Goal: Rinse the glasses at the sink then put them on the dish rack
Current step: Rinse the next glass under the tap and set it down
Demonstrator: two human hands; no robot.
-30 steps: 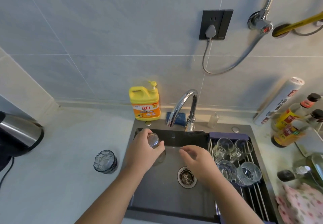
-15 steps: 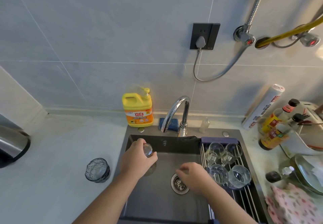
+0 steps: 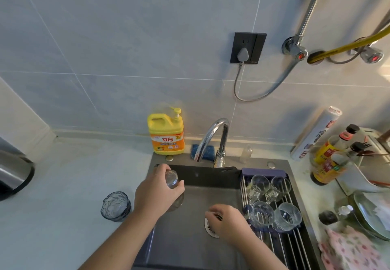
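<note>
Left hand (image 3: 157,191): wrapped round a small clear glass (image 3: 172,179).
Right hand (image 3: 226,220): loosely curled, apparently holding nothing.
Handling: likely slick and breakable; grasp the wall.
Dish rack (image 3: 295,240): just beside the right hand.

Two bare forearms are pictured from above in a head-worn camera's view, uncovered along their whole visible length; the left hand (image 3: 157,193) and right hand (image 3: 229,221) are bare too.

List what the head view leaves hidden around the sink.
Head view only:
- Glass: the grip of the left hand covers most of it; contents unclear.
- Drain: the right hand overlaps it; its fingertips are hidden underneath.
- Kettle: cut off by the left edge.
</note>
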